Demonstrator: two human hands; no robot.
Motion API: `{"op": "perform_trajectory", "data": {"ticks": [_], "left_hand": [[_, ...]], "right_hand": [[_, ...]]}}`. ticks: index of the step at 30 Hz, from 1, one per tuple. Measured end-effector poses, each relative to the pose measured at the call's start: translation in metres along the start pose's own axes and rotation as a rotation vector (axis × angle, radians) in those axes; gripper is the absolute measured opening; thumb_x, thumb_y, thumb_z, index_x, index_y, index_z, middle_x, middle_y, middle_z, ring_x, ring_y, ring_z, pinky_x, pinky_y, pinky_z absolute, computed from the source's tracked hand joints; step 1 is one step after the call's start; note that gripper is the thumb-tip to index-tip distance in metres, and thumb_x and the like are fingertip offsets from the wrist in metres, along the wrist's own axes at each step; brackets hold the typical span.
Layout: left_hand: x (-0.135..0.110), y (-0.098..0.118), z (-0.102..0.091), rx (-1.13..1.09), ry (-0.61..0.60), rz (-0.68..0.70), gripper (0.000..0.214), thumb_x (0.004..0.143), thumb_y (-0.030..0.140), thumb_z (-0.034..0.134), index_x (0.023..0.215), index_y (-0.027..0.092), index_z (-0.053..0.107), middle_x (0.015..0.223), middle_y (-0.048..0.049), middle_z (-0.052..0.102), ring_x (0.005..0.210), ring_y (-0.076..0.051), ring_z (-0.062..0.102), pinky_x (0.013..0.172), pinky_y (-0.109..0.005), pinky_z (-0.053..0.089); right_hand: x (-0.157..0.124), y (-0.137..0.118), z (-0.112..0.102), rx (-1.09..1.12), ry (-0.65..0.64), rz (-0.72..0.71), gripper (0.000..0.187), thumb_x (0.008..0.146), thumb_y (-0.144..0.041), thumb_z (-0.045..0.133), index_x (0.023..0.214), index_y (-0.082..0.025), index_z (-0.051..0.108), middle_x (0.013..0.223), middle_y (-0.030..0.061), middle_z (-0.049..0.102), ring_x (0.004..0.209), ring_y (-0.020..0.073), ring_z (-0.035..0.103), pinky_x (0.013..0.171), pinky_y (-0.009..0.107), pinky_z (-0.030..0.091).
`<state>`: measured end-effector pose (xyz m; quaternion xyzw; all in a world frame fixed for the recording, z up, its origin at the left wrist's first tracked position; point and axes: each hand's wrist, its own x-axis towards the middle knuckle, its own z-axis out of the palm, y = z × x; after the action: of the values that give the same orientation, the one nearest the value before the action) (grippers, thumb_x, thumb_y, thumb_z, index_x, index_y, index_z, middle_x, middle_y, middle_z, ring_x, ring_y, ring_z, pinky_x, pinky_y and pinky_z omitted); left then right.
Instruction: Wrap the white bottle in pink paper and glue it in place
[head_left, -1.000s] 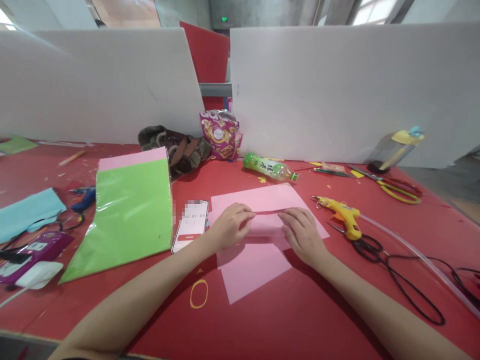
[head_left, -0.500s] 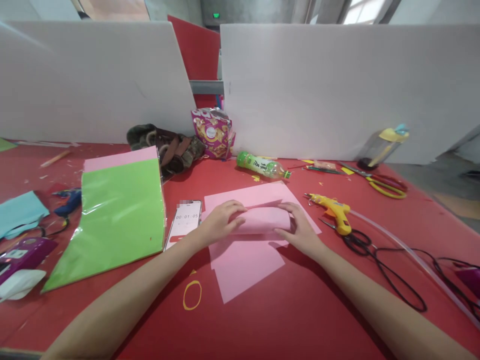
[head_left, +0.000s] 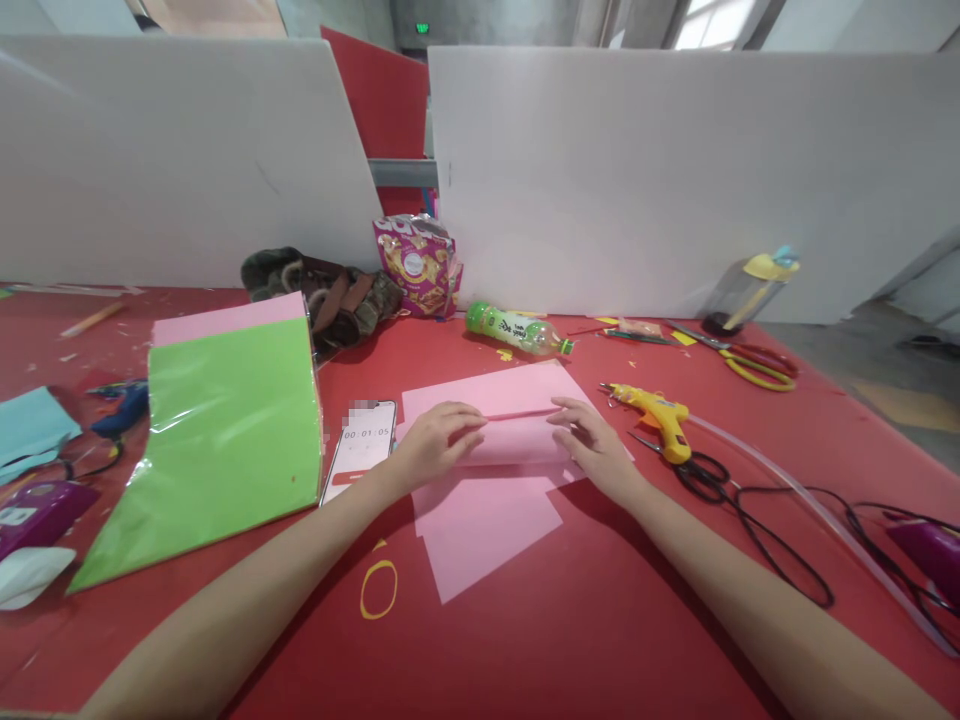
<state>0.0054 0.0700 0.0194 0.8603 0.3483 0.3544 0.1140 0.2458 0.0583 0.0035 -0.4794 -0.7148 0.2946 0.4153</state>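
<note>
A pink paper sheet (head_left: 517, 440) lies on the red table (head_left: 600, 620), partly rolled over on itself. My left hand (head_left: 439, 440) presses the roll's left end with curled fingers. At the right end my right hand (head_left: 589, 435) pinches the same roll. Beneath it a flat pink sheet (head_left: 487, 530) sticks out toward me, and more pink paper (head_left: 487, 395) shows behind the roll.
A phone (head_left: 360, 450) showing a timer lies left of my hands, beside a green sheet pack (head_left: 217, 440). A yellow glue gun (head_left: 652, 415), black scissors (head_left: 697, 475), cable and tube sit right. A green bottle (head_left: 517, 332), snack bag (head_left: 416, 265), yellow scissors (head_left: 750, 362) and white partitions (head_left: 637, 170) stand behind.
The raised curl of pink paper has been pressed down flatter and rolled a little farther from me. Both hands stayed on its ends. The camera view shifted right.
</note>
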Motion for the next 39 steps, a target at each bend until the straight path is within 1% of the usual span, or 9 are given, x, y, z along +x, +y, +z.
{"op": "perform_trajectory", "data": {"ticks": [6,12,15,18,21,24,29,33,39], "left_hand": [[-0.002,-0.003,0.002,0.014,-0.024,0.125,0.017,0.082,0.02,0.047,0.09,0.013,0.06,0.089,-0.0091,0.064,0.088,-0.017,0.057,0.079,-0.033,0.047],[0.0,0.004,0.003,0.142,-0.016,0.147,0.015,0.084,0.017,0.043,0.088,0.013,0.057,0.088,-0.0081,0.063,0.085,-0.018,0.056,0.078,-0.035,0.046],[0.001,0.018,0.001,0.349,0.035,0.038,0.016,0.083,0.02,0.043,0.08,0.011,0.057,0.082,-0.0104,0.061,0.08,-0.021,0.055,0.071,-0.037,0.045],[0.0,0.032,-0.002,0.464,0.015,-0.078,0.025,0.083,0.024,0.041,0.067,0.012,0.055,0.066,-0.0091,0.057,0.062,-0.02,0.052,0.057,-0.034,0.044],[-0.001,0.043,-0.001,0.261,-0.113,-0.282,0.032,0.082,0.032,0.041,0.058,0.014,0.051,0.054,-0.005,0.053,0.051,-0.017,0.05,0.048,-0.03,0.041],[-0.001,0.051,0.007,-0.279,-0.21,-0.513,0.023,0.079,0.035,0.048,0.08,0.013,0.053,0.061,-0.0045,0.058,0.052,-0.015,0.054,0.045,-0.026,0.043],[-0.001,0.059,0.018,-1.076,0.007,-0.687,0.04,0.072,0.032,0.059,0.103,0.012,0.044,0.097,-0.0133,0.059,0.081,-0.018,0.06,0.068,-0.031,0.05],[0.0,0.059,0.015,-1.033,0.178,-0.717,0.04,0.066,0.028,0.065,0.098,0.015,0.045,0.088,-0.008,0.061,0.075,-0.018,0.06,0.065,-0.032,0.05],[-0.003,0.053,0.021,-0.885,0.09,-0.574,0.035,0.061,0.025,0.068,0.087,0.013,0.048,0.069,-0.0026,0.059,0.063,-0.016,0.056,0.055,-0.029,0.047]], "right_hand": [[0.002,-0.003,-0.001,-0.123,0.003,0.035,0.025,0.071,-0.031,0.053,0.091,-0.019,0.044,0.091,0.0067,0.058,0.066,0.0137,0.056,0.059,0.03,0.048],[0.002,-0.009,-0.01,-0.228,-0.254,-0.171,0.04,0.064,-0.036,0.063,0.099,-0.02,0.056,0.105,0.0097,0.06,0.097,0.0228,0.055,0.083,0.04,0.045],[-0.001,-0.014,-0.008,-0.215,-0.254,-0.163,0.041,0.066,-0.032,0.061,0.106,-0.021,0.056,0.111,0.0089,0.059,0.1,0.0233,0.055,0.084,0.039,0.046],[-0.001,-0.017,-0.005,-0.156,-0.183,-0.029,0.034,0.068,-0.026,0.057,0.102,-0.021,0.06,0.102,0.0073,0.064,0.091,0.0228,0.06,0.074,0.037,0.051],[-0.001,-0.02,-0.001,-0.025,-0.06,0.102,0.031,0.068,-0.027,0.057,0.098,-0.02,0.062,0.1,0.0069,0.065,0.087,0.0227,0.061,0.069,0.036,0.052],[-0.007,-0.027,0.007,0.089,0.061,0.129,0.031,0.072,-0.032,0.055,0.1,-0.02,0.06,0.103,0.0072,0.064,0.09,0.0223,0.06,0.072,0.036,0.052],[-0.026,-0.041,0.028,0.023,0.118,-0.14,0.032,0.074,-0.028,0.054,0.106,-0.022,0.054,0.111,0.01,0.057,0.103,0.0223,0.053,0.086,0.039,0.045],[-0.035,-0.046,0.036,-0.043,0.012,-0.314,0.026,0.076,-0.025,0.052,0.102,-0.023,0.053,0.116,0.0118,0.051,0.106,0.0209,0.051,0.086,0.039,0.045],[-0.034,-0.044,0.039,0.005,0.048,-0.222,0.018,0.076,-0.026,0.051,0.093,-0.022,0.048,0.101,0.0091,0.054,0.094,0.0195,0.055,0.078,0.036,0.049]]}}
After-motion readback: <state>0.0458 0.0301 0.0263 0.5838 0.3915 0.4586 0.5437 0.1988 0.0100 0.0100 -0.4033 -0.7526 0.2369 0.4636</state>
